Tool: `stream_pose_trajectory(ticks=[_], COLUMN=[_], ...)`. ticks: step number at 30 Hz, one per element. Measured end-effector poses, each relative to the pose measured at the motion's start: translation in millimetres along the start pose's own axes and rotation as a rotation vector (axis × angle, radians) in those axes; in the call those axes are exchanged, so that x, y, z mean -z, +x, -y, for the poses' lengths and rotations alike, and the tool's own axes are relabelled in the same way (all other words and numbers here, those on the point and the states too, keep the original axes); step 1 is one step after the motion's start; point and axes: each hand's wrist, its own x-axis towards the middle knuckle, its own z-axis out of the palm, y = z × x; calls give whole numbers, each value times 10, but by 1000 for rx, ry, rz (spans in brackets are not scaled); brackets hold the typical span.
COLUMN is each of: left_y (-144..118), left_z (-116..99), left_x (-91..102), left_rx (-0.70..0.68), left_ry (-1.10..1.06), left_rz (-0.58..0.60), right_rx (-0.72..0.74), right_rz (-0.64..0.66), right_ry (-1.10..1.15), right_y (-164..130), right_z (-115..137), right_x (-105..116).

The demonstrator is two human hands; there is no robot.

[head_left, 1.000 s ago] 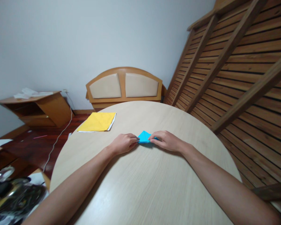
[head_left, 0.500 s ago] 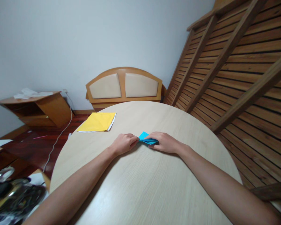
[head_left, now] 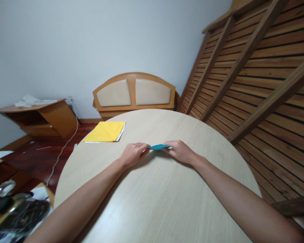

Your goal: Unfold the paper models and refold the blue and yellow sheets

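Note:
A small folded piece of blue paper (head_left: 159, 146) is held just above the round pale wooden table (head_left: 157, 199), near its middle. My left hand (head_left: 133, 153) pinches its left end and my right hand (head_left: 180, 151) pinches its right end. The paper looks like a thin flat strip seen nearly edge-on. Both forearms stretch across the table towards it.
A stack of yellow paper (head_left: 105, 132) lies at the table's far left edge. Behind the table stands a wooden headboard with padded panels (head_left: 134, 91). A slatted wooden frame (head_left: 255, 67) leans at the right. A low wooden shelf (head_left: 38, 116) and clutter sit at the left.
The blue paper lay flat as a triangle a second ago. It has since been folded over and lifted slightly, and both hands have moved a little farther away.

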Motion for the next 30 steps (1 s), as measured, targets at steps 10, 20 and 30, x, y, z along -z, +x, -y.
stream_pose_trajectory(ticks=[10, 20, 30], left_y=[12, 23, 11], left_z=[0, -34, -13], left_x=[-27, -17, 10], left_rx=[38, 110, 40], left_ry=[-1, -79, -240], left_rz=[-121, -186, -147], right_rx=[-35, -112, -128], right_rz=[-132, -257, -282], right_ry=[96, 326, 559], right_y=[9, 39, 42], right_z=[28, 34, -131], right_x=[31, 56, 1])
